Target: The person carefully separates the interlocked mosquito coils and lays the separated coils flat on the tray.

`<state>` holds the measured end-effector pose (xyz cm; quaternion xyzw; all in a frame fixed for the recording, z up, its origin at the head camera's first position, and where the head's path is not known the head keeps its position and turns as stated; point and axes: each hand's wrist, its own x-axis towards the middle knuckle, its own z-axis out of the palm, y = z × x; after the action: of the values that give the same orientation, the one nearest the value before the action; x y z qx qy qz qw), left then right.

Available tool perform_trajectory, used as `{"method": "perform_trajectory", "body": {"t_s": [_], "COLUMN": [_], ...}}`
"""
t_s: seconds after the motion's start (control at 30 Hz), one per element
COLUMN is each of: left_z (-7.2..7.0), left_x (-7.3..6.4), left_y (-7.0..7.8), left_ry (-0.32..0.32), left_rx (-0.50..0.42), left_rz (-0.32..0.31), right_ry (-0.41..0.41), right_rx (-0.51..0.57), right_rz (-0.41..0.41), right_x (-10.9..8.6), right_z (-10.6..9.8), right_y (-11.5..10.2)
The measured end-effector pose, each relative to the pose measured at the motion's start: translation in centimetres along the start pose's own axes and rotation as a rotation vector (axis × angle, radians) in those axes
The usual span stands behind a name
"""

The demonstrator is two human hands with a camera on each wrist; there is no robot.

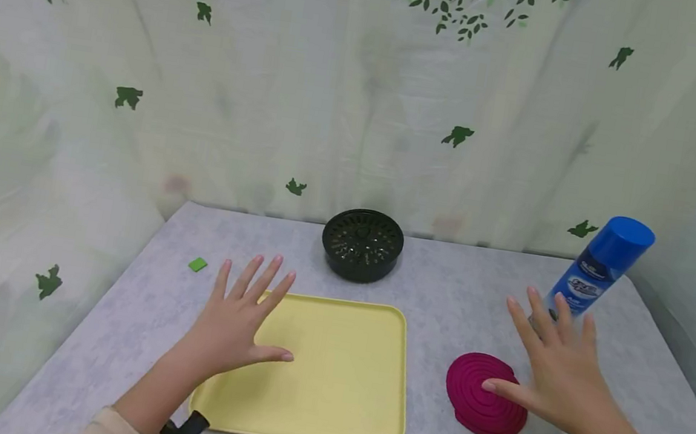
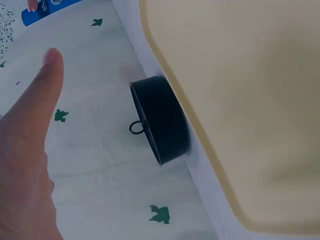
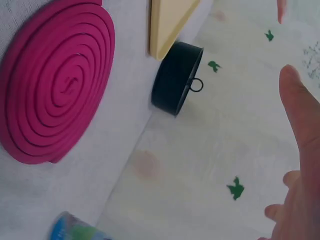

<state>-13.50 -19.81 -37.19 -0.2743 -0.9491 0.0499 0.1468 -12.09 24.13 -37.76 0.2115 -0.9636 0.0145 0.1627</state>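
My left hand (image 1: 230,331), fingers spread, hovers over the left side of a yellow rectangular tray (image 1: 325,371); it holds nothing. Also spread and bare, my right hand (image 1: 566,385) is raised above the right side of the table. Its thumb overlaps a flat magenta spiral coil (image 1: 481,413) in the head view, while the right wrist view shows the coil (image 3: 60,85) apart from the hand. Beyond the right fingers stands a blue can (image 1: 600,266) with a blue cap. A round black tin (image 1: 361,249) with a slotted top sits behind the tray; its wire ring (image 2: 136,127) shows in the left wrist view.
A small green square piece (image 1: 197,264) lies left of the tray on the pale grey table (image 1: 438,290). A whitish curtain (image 1: 352,98) with green leaf prints hangs behind the table's back edge and along its sides.
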Motion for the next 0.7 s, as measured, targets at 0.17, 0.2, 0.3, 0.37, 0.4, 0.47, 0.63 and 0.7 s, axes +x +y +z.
{"method": "perform_trajectory", "body": {"t_s": [0.17, 0.2, 0.3, 0.37, 0.4, 0.47, 0.63, 0.7], "left_z": [1.5, 1.8, 2.9, 3.8, 4.1, 4.9, 5.9, 6.0], "left_x": [0.9, 1.1, 1.7, 2.0, 2.2, 2.5, 3.2, 3.5], "left_y": [2.1, 2.6, 4.2, 5.4, 6.0, 7.2, 10.4, 11.8], "left_ry": [0.078, 0.097, 0.152, 0.181, 0.19, 0.202, 0.196, 0.189], "left_rx": [-0.08, -0.098, -0.164, -0.204, -0.228, -0.269, -0.339, -0.368], "left_rz": [0.059, 0.068, 0.101, 0.124, 0.135, 0.156, 0.185, 0.176], "right_ry": [0.063, 0.072, 0.08, 0.074, 0.062, 0.038, -0.043, -0.09], "right_rx": [0.087, 0.109, 0.203, 0.276, 0.308, 0.383, 0.537, 0.586], "right_rz": [-0.009, -0.008, 0.015, 0.039, 0.055, 0.092, 0.205, 0.255], "right_x": [-1.1, -1.4, -2.3, -2.8, -3.1, -3.5, -4.4, -4.6], "right_z": [0.8, 1.0, 1.7, 2.2, 2.5, 3.0, 4.8, 5.6], "right_y": [0.6, 0.7, 0.9, 1.0, 1.0, 1.0, 1.2, 1.3]}}
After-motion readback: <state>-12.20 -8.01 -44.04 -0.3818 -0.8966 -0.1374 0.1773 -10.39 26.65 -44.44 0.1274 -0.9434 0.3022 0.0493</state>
